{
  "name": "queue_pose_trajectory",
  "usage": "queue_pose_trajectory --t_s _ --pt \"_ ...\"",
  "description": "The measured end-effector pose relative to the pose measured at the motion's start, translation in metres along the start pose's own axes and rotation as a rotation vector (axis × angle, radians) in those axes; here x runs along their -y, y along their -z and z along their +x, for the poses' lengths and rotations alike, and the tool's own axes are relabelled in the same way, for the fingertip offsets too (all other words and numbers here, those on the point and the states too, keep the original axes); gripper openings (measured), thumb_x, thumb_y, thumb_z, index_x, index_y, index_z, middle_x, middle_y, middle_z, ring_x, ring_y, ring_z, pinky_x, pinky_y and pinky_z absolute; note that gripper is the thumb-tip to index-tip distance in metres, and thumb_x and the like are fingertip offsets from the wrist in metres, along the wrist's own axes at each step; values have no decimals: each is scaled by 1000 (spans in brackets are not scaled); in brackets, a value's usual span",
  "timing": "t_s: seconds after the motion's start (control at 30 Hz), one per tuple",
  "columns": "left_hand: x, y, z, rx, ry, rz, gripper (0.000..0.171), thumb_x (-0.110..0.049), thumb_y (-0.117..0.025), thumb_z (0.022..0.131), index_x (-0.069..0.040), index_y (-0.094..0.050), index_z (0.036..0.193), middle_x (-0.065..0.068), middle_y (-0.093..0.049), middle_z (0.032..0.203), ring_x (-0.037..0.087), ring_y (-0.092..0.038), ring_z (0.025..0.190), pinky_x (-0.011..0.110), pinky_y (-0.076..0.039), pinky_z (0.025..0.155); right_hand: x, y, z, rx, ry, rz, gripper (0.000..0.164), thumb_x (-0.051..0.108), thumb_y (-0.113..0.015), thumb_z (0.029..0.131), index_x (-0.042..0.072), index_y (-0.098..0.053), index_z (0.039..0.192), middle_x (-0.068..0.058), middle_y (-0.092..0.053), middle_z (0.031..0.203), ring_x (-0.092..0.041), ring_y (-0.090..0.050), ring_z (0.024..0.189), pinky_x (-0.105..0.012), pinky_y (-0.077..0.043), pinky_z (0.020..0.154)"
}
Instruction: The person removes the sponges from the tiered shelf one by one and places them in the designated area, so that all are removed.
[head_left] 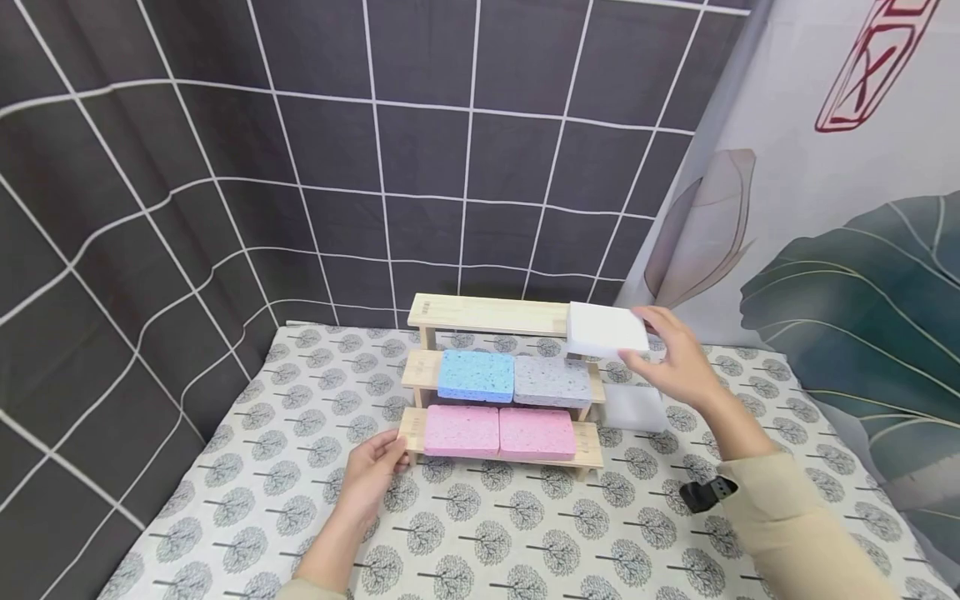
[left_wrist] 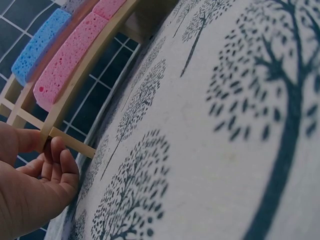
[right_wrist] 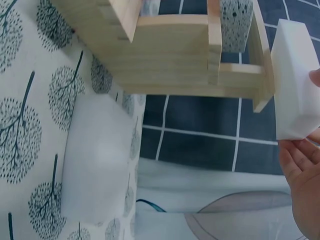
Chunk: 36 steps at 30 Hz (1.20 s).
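My right hand (head_left: pixel 678 358) grips a white sponge (head_left: pixel 606 329) by its right end, at the right end of the top step of a three-step wooden rack (head_left: pixel 487 314). In the right wrist view the sponge's long side lies close along the top board. My left hand (head_left: pixel 372 467) pinches the left end of the bottom step between thumb and fingers. Two pink sponges (head_left: pixel 462 431) sit side by side on that step. On the middle step lie a blue sponge (head_left: pixel 476 376) and a grey speckled sponge (head_left: pixel 552 382), next to each other.
A second white sponge (head_left: pixel 634 408) lies on the tree-patterned tablecloth (head_left: pixel 495 533), right of the rack. A dark grid-patterned curtain (head_left: pixel 420 150) hangs behind and to the left. To the right hangs a pale cloth (head_left: pixel 795 192) with leaf prints. A black strap piece (head_left: pixel 707 493) is at the right cuff.
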<state>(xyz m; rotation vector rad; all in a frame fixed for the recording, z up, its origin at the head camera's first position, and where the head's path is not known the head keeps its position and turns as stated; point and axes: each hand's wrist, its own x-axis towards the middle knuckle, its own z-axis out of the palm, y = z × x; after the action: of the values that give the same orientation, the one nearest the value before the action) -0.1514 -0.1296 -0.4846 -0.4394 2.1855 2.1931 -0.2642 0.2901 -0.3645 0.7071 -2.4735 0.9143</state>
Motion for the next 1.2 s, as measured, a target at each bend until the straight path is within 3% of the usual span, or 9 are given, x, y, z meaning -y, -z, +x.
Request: queue_pose_trajectory --t_s 0.13,0.27,0.37,1.2 --pt "0 1 0 10 -5 -14 39 -7 -56 102 14 -51 135 13 -66 105 15 -62 85 21 -58 74 -4 5 -4 -3 -27 -18 63 6 -77 81 -5 -52 138 -24 -55 136 -41 -59 112 -44 -49 96" --pt "-1 1 0 9 -4 -15 39 -7 -57 102 13 -51 135 12 -66 105 14 -62 85 21 -58 74 -9 10 -8 -4 -61 -21 64 5 -75 81 -6 -51 140 -25 -53 137 -43 -58 113 -19 -44 96" --pt "-1 1 0 10 -3 -13 39 -7 -57 102 13 -51 135 13 -66 105 14 -62 85 21 -58 74 -13 14 -10 -11 -77 -5 63 3 -74 82 -7 -51 139 -27 -53 137 -47 -57 115 0 -34 94" --pt "-1 0 1 8 0 0 38 -7 -56 103 14 -52 134 14 -67 103 15 -62 86 21 -58 75 -32 34 -31 -24 -129 22 65 -2 -72 81 -14 -46 140 -34 -48 137 -55 -51 118 4 -33 92"
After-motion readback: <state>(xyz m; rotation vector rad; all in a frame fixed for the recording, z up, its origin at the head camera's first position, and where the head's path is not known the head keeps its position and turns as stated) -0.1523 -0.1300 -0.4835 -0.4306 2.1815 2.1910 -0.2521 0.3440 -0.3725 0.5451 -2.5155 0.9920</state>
